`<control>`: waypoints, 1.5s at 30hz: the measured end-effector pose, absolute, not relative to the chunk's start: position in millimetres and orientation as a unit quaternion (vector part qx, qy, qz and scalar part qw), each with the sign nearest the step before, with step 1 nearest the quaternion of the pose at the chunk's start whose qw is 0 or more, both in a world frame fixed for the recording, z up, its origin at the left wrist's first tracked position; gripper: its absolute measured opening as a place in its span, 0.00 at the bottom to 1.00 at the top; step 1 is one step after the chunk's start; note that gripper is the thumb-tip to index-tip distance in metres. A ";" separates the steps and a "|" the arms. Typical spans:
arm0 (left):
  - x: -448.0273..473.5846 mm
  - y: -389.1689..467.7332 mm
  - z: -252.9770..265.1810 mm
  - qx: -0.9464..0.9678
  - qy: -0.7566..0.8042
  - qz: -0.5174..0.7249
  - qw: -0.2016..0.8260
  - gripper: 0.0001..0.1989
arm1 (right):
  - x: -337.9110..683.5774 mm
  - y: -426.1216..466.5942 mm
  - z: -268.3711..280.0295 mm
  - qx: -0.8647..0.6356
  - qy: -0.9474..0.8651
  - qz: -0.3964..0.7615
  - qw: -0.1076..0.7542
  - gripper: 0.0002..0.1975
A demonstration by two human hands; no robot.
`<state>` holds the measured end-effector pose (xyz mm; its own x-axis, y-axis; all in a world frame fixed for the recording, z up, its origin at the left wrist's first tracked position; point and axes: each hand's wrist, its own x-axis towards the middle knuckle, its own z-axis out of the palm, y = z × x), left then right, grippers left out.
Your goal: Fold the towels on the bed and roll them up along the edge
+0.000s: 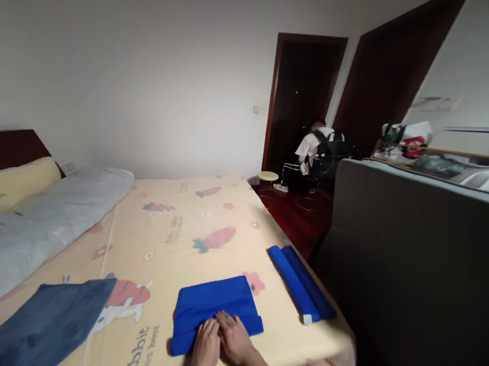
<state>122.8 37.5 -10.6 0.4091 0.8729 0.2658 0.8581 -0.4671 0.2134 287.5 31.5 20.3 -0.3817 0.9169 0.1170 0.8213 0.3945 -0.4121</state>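
A bright blue cloth (216, 296) lies on the bed near its front edge, with a thick folded or rolled band along its near side. Over the middle of that band, my left hand (207, 343) curls its fingers onto the fabric. My right hand (234, 334) sits right beside it, fingertips bent over the same band, the two hands almost touching. Both thumbs are hidden. To the right, two blue cloth rolls (299, 286) lie side by side, one with a small white tag. A spread dark blue cloth (49, 337) is at the left.
The bed (177, 215) has a yellow printed sheet. A grey quilt (51, 209) and a yellow pillow (12, 182) lie at its left. A dark panel (433, 267) rises on the right beside a cluttered desk (448, 170). Near the door, a person (311, 148) sits by a stool (267, 176).
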 end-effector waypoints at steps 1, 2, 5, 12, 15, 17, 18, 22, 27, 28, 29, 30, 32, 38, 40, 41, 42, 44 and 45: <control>124.0 40.1 -8.3 0.836 0.522 0.170 0.022 0.23 | 287.1 34.1 21.4 -0.534 -0.817 0.146 0.162 0.23; 120.5 42.9 -5.2 0.828 0.536 0.165 0.021 0.23 | 291.7 37.2 22.9 -0.551 -0.807 0.143 0.158 0.23; 91.2 50.2 5.2 0.787 0.605 0.122 0.011 0.26 | 326.2 47.2 26.2 -0.634 -0.750 0.118 0.148 0.24; 63.2 48.1 1.0 0.745 0.641 0.154 -0.101 0.23 | 361.6 45.8 14.2 -0.662 -0.726 0.003 0.189 0.23; 75.0 33.5 -8.0 0.811 0.523 0.217 -0.147 0.22 | 354.6 27.3 4.5 -0.571 -0.785 -0.033 0.238 0.20; 77.2 19.4 -12.8 0.830 0.467 0.248 -0.179 0.23 | 358.8 11.1 -3.9 -0.522 -0.815 -0.033 0.249 0.22; 75.5 12.2 -14.6 0.827 0.459 0.261 -0.194 0.25 | 363.9 3.3 -8.3 -0.512 -0.822 -0.030 0.248 0.25; 57.3 -6.5 -17.7 0.799 0.496 0.267 -0.210 0.32 | 386.9 -14.8 -22.0 -0.512 -0.827 -0.028 0.230 0.33; 38.9 2.1 -14.9 0.813 0.505 0.238 -0.167 0.28 | 382.8 -2.2 -9.9 -0.553 -0.799 -0.022 0.233 0.32; 36.7 5.9 -12.9 0.817 0.508 0.227 -0.149 0.27 | 379.9 1.7 -3.3 -0.564 -0.793 -0.014 0.231 0.29; 35.0 9.4 -10.1 0.820 0.515 0.215 -0.127 0.27 | 377.6 5.1 3.9 -0.570 -0.790 -0.004 0.226 0.26; 33.5 12.5 -6.4 0.823 0.521 0.200 -0.102 0.28 | 376.2 7.6 11.1 -0.571 -0.791 0.005 0.220 0.23; 31.6 16.2 3.3 0.826 0.535 0.172 -0.053 0.27 | 376.3 9.4 23.8 -0.562 -0.801 0.018 0.207 0.19; 37.8 11.7 32.7 0.810 0.575 0.106 0.037 0.26 | 379.0 -0.2 36.6 -0.556 -0.814 0.057 0.157 0.15; 44.0 10.2 37.4 0.796 0.599 0.083 0.033 0.28 | 373.7 -1.3 35.3 -0.573 -0.803 0.061 0.151 0.14; 47.9 9.9 38.1 0.787 0.613 0.071 0.023 0.28 | 369.3 -1.1 33.8 -0.585 -0.794 0.057 0.154 0.13; 52.5 9.8 37.3 0.778 0.625 0.063 0.010 0.28 | 363.8 -0.7 31.5 -0.597 -0.785 0.051 0.159 0.14; 63.2 9.9 31.1 0.773 0.631 0.063 -0.016 0.29 | 348.8 -0.1 24.4 -0.610 -0.773 0.037 0.172 0.18; 69.2 10.1 25.7 0.782 0.619 0.071 -0.021 0.30 | 339.5 -0.3 19.8 -0.604 -0.777 0.030 0.177 0.20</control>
<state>69.2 10.1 25.7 0.2245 0.9647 0.1380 0.9707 -0.2338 0.0551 339.5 -0.3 19.8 -0.2080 0.9484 0.2394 0.9271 0.2692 -0.2609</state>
